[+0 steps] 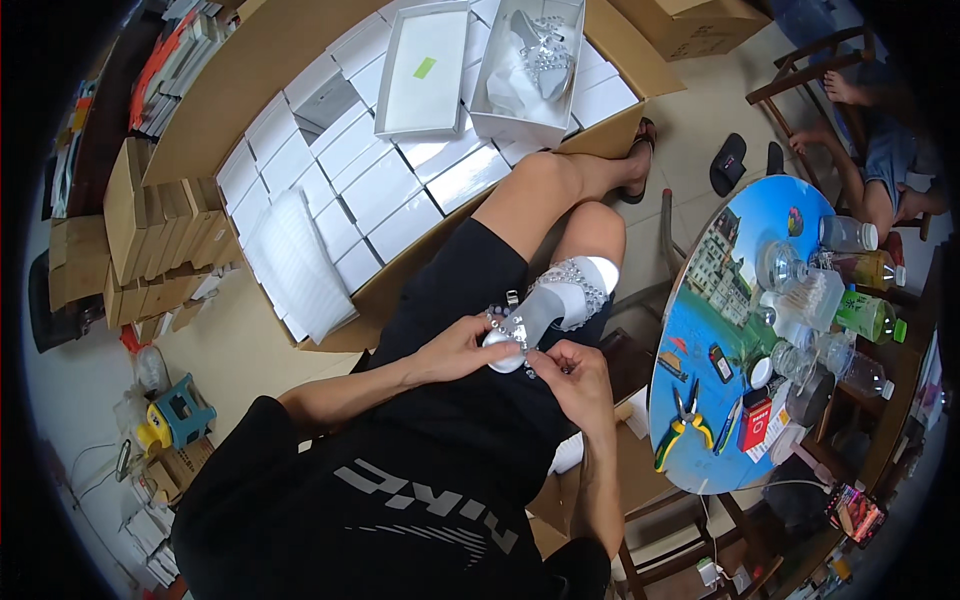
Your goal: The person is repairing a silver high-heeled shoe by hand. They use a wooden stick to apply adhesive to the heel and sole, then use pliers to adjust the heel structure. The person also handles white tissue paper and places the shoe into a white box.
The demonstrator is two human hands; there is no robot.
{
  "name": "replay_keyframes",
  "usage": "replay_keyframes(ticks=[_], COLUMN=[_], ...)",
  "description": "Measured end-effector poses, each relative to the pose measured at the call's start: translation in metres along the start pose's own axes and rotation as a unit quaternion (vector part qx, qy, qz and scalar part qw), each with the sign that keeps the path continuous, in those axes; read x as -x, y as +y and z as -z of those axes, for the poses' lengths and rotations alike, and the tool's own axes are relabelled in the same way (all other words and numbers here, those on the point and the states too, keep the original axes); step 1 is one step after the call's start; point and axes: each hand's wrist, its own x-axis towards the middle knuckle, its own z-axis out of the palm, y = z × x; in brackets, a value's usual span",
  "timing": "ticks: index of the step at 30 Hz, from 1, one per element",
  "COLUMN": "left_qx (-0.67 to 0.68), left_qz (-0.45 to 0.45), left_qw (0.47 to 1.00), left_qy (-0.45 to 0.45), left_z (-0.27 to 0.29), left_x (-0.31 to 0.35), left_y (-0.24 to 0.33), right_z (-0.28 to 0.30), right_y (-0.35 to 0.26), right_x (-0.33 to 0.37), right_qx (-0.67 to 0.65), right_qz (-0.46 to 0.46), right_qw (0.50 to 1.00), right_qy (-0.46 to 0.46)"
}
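Note:
A silver-white sandal (546, 306) with beaded, rhinestone-studded straps lies across my lap, its toe pointing away to the right. My left hand (455, 350) grips its heel end, with the thumb across the pale insole. On the other side of the heel, my right hand (580, 382) has its fingertips pinched on the beaded ankle strap (531, 367). A small buckle (513, 298) shows beside the left fingers. Another studded sandal (545, 50) sits with white wrapping in an open white shoe box (520, 130), beyond my knees.
A big carton (365, 325) full of white shoe boxes (380, 205) stands ahead, with a box lid (422, 95) and white foam sheet (290, 265) on top. At right, a round table (690, 340) bears pliers (685, 425), bottles (868, 313) and jars. Another person's legs (885, 165) show far right.

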Motion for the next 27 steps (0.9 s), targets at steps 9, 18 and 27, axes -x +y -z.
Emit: replay_keyframes(ticks=[9, 18, 27], left_qx=[0.095, 0.203, 0.177], left_qz=[-0.032, -0.134, -0.165], left_qw=[0.993, 0.965, 0.957], left_qy=[0.056, 0.098, 0.16], left_z=[0.01, 0.025, 0.028], left_x=[0.012, 0.016, 0.016], left_y=[-0.012, -0.003, -0.003], right_z=[0.032, 0.056, 0.047], right_y=[0.002, 0.006, 0.014], right_x=[0.042, 0.063, 0.048], right_qx=[-0.054, -0.242, -0.182], right_qz=[-0.015, 0.038, -0.006], right_qw=[0.998, 0.969, 0.979], right_qy=[-0.009, 0.04, 0.09])
